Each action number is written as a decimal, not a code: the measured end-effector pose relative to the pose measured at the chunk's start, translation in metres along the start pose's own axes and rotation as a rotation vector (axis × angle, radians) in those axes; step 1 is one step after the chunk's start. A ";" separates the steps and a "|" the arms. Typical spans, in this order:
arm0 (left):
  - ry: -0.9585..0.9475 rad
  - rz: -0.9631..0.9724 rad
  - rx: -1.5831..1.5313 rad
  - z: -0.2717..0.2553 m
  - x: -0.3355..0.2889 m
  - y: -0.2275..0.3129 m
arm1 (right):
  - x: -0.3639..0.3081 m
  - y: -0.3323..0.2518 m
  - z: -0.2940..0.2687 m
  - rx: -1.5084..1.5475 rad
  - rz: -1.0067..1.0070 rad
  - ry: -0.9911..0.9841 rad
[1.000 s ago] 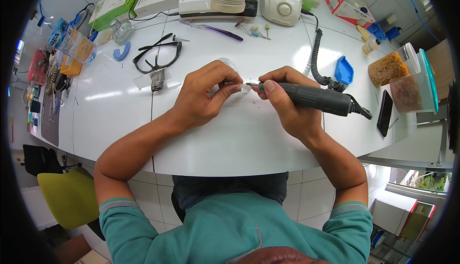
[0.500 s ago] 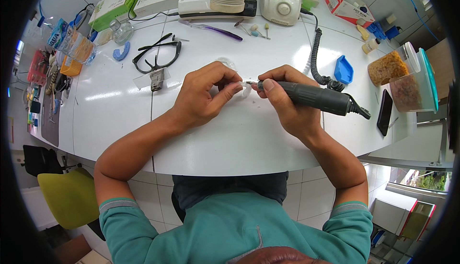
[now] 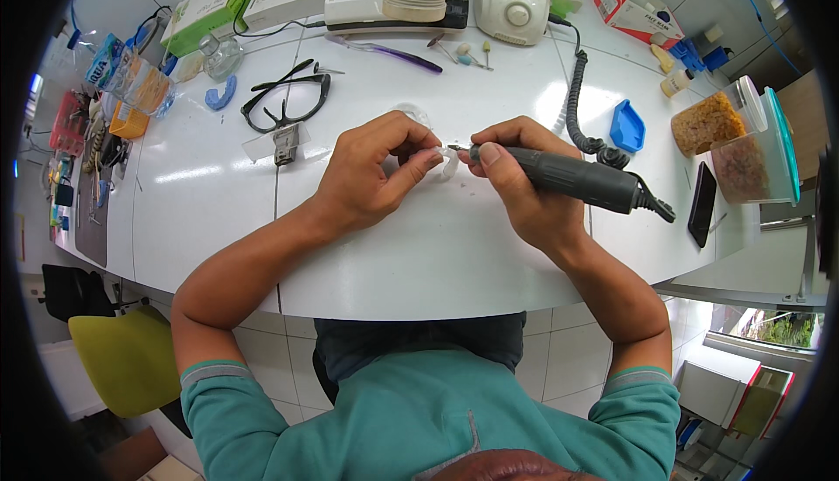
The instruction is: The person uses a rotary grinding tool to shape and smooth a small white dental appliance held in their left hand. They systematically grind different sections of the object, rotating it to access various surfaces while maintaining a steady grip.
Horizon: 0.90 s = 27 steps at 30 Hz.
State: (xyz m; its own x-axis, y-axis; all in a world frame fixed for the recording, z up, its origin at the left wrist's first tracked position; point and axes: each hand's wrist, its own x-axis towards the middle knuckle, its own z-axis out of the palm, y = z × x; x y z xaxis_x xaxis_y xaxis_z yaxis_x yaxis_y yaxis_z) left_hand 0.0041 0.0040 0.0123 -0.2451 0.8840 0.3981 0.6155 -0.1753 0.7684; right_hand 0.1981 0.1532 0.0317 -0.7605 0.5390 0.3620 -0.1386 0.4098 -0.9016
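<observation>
We see the left hand (image 3: pixel 367 171) pinching a small translucent piece (image 3: pixel 449 166) between thumb and fingers, so that the piece juts out just right of their tips. The right hand (image 3: pixel 535 212) grips a dark rotary handpiece (image 3: pixel 581 179) like a pen, its slim metal bit (image 3: pixel 458 148) pointing left, close to the piece (whether they touch, we cannot tell), above the white table (image 3: pixel 419 262).

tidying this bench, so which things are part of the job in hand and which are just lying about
In use:
small translucent piece, in the left hand
black handpiece, in the right hand
probably coiled cord and white knobbed box

Lying about, seemingly:
black glasses
purple-handled tool
blue dish
phone
</observation>
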 end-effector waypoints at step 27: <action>-0.005 -0.194 -0.349 -0.003 -0.003 -0.016 | 0.005 0.006 0.002 -0.027 -0.011 0.126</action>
State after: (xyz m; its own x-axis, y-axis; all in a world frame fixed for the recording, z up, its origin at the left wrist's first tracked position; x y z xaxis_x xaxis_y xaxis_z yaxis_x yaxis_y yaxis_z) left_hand -0.0079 0.0031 0.0002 -0.3274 0.9173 0.2267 0.2660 -0.1407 0.9536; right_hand 0.1920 0.1576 0.0275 -0.6728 0.6220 0.4005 -0.1286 0.4348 -0.8913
